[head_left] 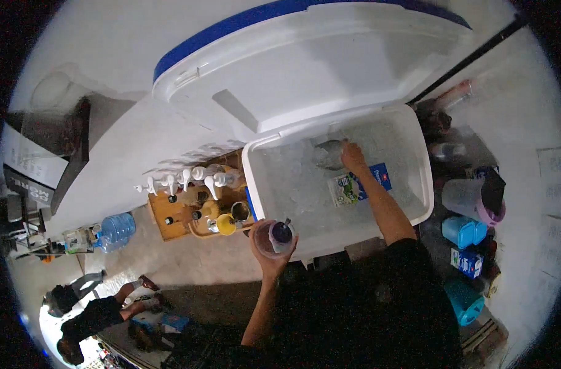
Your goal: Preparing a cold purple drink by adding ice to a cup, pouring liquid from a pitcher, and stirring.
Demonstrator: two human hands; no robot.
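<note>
My left hand (269,263) is wrapped around a clear cup (264,237) in front of the cooler's near left corner. Something dark and round shows at the cup's mouth; I cannot make out what it is. Inside the open white cooler (421,147), my right hand (354,158) grips a scoop (331,154) that rests in the ice (286,178). Below my right forearm and wrist lie a green-and-white carton (347,189) and a blue carton (379,176), both on the ice.
The cooler's raised lid (329,67) leans back behind it. To the left, a wooden tray (163,224) holds pump bottles (185,178) and a yellow cup (226,224). Blue pitchers (463,231) stand at the right. Two people (102,317) are at the lower left.
</note>
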